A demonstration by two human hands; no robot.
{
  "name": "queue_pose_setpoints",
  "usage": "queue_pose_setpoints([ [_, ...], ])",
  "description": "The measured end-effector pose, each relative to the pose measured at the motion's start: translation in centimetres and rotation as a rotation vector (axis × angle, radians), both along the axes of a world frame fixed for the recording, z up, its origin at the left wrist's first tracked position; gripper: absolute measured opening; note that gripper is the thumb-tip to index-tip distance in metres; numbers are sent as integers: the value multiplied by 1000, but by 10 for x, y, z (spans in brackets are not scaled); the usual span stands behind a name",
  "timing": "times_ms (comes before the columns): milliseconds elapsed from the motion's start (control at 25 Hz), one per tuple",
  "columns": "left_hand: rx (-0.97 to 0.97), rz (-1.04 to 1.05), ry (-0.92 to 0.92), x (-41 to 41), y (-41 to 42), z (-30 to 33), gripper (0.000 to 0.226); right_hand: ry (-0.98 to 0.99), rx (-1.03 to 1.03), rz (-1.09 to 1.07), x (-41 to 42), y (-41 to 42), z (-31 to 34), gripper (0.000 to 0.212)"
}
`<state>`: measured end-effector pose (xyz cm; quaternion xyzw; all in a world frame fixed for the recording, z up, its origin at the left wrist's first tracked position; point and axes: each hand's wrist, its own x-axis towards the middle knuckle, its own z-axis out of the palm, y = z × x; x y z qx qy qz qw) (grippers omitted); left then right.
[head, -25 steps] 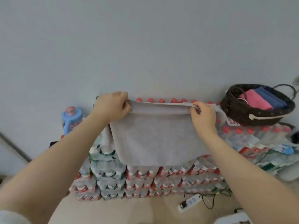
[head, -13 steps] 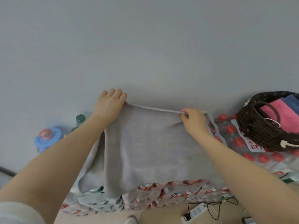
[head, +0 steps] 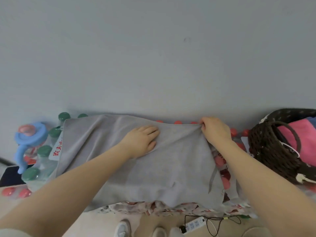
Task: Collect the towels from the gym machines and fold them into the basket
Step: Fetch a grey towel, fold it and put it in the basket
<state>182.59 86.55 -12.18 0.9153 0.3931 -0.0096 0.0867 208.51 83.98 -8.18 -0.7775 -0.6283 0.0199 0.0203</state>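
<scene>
Head view: one grey towel lies spread over the bottle packs, against the wall. Two hands are on it: left hand flat, fingers straight, pressing its middle; right hand pinching its far right corner. One basket sits just right, cut off by the frame, holding one pink towel and a blue one, barely visible. Towel's near edge hangs over the packs' front. One power strip lies on the floor below.
</scene>
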Motion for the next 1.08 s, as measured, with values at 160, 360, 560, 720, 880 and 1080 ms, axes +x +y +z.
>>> queue_pose_setpoints([
  [160, -46, 175, 63, -8, -13, 7, 74, -43, 59, 80, -13, 14, 4, 26],
  [360, 91, 473, -146, -64, -36, 13, 65, 199, 90, 537, -116, 18, 9, 22],
  [560, 175, 879, 12, -155, -54, 32, 51, 511, 51, 782, -227, 27, 8, 24],
  [720, -118, 933, 78, -190, -51, 38, 51, 523, -71, 870, -301, 47, 1, 31],
  [880, -203, 821, -14, -205, -45, 37, 43, 120, -323, 936, -348, 69, 3, 42],
  [1080, -203, 595, 195, -216, -37, 44, 36, -143, -264, 894, -371, 83, 12, 22],
])
